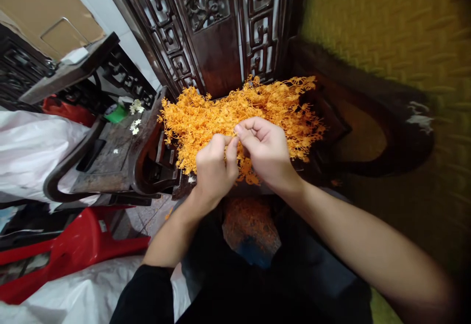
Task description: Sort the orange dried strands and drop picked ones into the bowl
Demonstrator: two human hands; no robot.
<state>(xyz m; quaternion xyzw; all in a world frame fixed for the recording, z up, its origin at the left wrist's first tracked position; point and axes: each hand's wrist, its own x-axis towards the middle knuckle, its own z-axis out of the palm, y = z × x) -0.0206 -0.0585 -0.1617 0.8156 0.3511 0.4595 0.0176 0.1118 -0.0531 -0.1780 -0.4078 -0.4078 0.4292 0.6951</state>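
Observation:
A large heap of orange plastic flower sprigs (209,113) covers the seat of a dark carved wooden chair (217,59). In front of it, my left hand (215,167) and my right hand (267,150) meet, thumbs and forefingers pinched close together. A small orange piece shows between the fingertips, seemingly part of a flower sprig; my fingers hide most of it. Below the hands, a few flat orange flower pieces (250,174) hang at the heap's near edge. Between my legs sits an open bag or container (252,226) with orange bits inside.
To the left stands a wooden side seat (106,174) bearing a green tape roll (115,112) and pale flower pieces (135,127). A red plastic stool (83,240) and white sacks (33,147) lie beyond. At right are a curved armrest (408,133) and a yellow textured surface (390,25).

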